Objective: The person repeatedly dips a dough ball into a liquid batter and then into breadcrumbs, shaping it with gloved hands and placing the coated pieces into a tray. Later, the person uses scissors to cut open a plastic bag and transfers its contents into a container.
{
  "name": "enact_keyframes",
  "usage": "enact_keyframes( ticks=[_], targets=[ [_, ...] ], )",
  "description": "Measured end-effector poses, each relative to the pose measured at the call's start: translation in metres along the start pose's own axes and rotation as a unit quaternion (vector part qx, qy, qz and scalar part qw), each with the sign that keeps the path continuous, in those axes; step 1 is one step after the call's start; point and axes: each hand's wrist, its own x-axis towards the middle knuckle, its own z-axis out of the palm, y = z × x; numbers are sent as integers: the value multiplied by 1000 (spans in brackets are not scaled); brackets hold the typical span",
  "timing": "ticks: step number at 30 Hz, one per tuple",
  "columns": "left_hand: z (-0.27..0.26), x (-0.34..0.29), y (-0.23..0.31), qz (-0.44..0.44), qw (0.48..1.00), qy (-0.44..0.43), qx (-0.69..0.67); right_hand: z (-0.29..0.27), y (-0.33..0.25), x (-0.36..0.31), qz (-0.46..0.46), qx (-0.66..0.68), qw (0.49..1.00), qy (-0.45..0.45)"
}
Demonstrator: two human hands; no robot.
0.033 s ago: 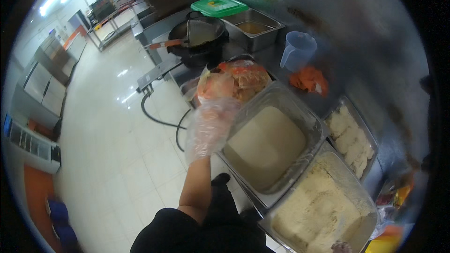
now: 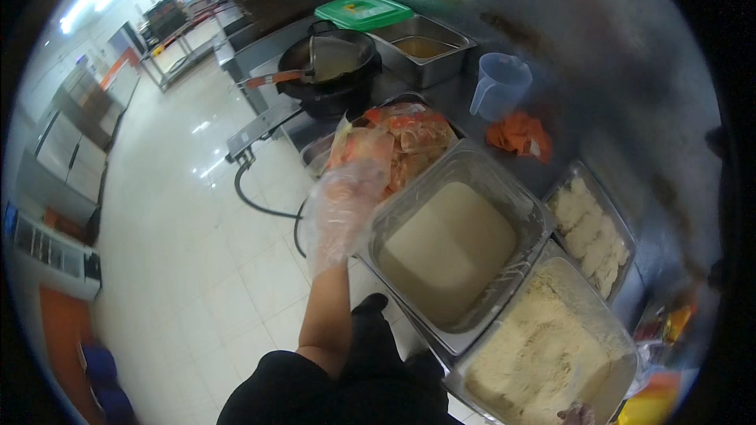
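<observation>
My left hand, in a clear plastic glove, reaches forward to an orange plastic packet and its fingers curl on the packet's near edge. The packet lies with others in a metal pan at the counter's left end. Right of the hand sits a deep pan of pale batter. Only a sliver of my right hand shows at the bottom edge, by a pan of breadcrumbs; its fingers are hidden.
A tray of breaded pieces lies at the right. Further back are a black wok with a ladle, a metal pan of sauce, a green lid, a clear jug and an orange cloth. A black hose hangs over the tiled floor.
</observation>
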Motion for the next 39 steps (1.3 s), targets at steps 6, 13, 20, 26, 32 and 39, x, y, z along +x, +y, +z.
enact_keyframes(
  ticks=[6, 13, 20, 26, 32, 39],
  targets=[
    [1, 72, -90, 130, 973, 110, 159, 101, 1, -27, -83, 64, 971, 217],
    [-5, 102, -173, -36, 972, 72, -222, 157, -10, -35, 19, -101, 948, 302],
    [-52, 117, -209, 78, 899, 262, -342, 131, 18, -23, -42, -559, 776, 291],
    [-120, 89, -205, 239, 931, 271, -43, 178, -15, -29, -3, -439, 782, 444],
    [-138, 18, -163, 416, 882, 218, -46, 214, -34, -132, -68, -58, 830, 550],
    [-101, -164, -39, 642, 734, 50, -216, 218, 20, -324, -35, 120, 804, 581]
  ],
)
